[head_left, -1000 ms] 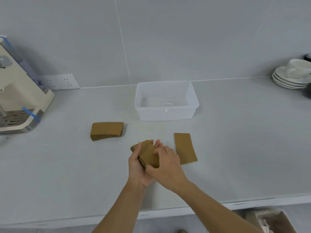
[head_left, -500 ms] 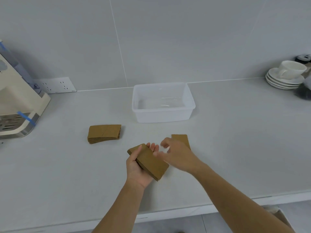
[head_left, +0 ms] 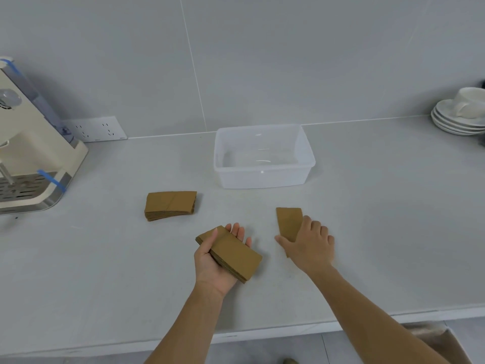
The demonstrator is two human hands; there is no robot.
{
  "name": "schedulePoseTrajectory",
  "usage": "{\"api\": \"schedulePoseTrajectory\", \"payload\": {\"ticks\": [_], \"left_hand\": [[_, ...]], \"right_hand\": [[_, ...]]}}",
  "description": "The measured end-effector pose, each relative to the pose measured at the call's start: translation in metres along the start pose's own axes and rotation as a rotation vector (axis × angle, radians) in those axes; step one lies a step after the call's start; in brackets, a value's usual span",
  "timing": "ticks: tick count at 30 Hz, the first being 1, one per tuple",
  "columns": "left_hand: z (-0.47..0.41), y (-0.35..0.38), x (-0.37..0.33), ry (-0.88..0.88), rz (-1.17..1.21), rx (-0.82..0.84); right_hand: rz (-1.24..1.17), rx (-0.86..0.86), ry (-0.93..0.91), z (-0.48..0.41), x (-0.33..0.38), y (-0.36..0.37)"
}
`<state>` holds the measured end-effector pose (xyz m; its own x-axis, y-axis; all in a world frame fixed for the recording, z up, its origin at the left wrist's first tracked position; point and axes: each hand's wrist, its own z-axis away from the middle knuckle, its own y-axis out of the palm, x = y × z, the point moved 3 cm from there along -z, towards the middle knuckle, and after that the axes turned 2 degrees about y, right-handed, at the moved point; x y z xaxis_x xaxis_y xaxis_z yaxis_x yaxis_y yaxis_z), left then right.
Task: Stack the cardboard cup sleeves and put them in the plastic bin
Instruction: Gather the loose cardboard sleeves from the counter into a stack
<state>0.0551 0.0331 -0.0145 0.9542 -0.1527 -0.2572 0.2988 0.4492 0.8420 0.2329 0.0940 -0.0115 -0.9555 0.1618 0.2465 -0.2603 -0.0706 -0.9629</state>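
My left hand (head_left: 217, 261) holds a stack of brown cardboard cup sleeves (head_left: 233, 254) just above the counter, thumb on top and fingers underneath. To its right, my right hand (head_left: 309, 245) lies on a single flat sleeve (head_left: 288, 222) on the counter, thumb and fingers at its near end. A second stack of sleeves (head_left: 170, 208) rests on the counter further left. The clear plastic bin (head_left: 263, 177) stands behind them near the wall, with nothing in it.
A cream coffee machine (head_left: 29, 158) stands at the left edge beside a wall socket strip (head_left: 97, 128). White saucers with a cup (head_left: 462, 114) sit at the far right. The counter's front edge (head_left: 236, 334) runs just below my forearms.
My right hand left the stack in my left hand and moved right, down onto the single sleeve on the counter. My left hand kept its stack and stayed nearly in place.
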Motion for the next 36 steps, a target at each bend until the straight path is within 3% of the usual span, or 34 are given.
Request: {"api": "schedulePoseTrajectory", "payload": {"ticks": [7, 15, 25, 30, 36], "left_hand": [[-0.001, -0.002, -0.003, 0.002, 0.022, 0.005], [-0.003, 0.004, -0.008, 0.013, 0.030, 0.030], [-0.004, 0.007, -0.013, 0.018, -0.003, 0.067], [-0.004, 0.002, -0.018, 0.039, -0.063, 0.139], [-0.001, -0.001, -0.022, 0.036, -0.039, 0.233]], "right_hand": [[0.034, -0.024, -0.037, 0.005, 0.006, -0.002], [-0.172, 0.065, -0.042, -0.001, 0.019, -0.023], [-0.529, 0.170, -0.325, 0.032, 0.083, -0.059], [-0.471, 0.252, -0.518, 0.053, 0.101, -0.047], [-0.460, 0.314, -0.570, 0.059, 0.103, -0.031]]}}
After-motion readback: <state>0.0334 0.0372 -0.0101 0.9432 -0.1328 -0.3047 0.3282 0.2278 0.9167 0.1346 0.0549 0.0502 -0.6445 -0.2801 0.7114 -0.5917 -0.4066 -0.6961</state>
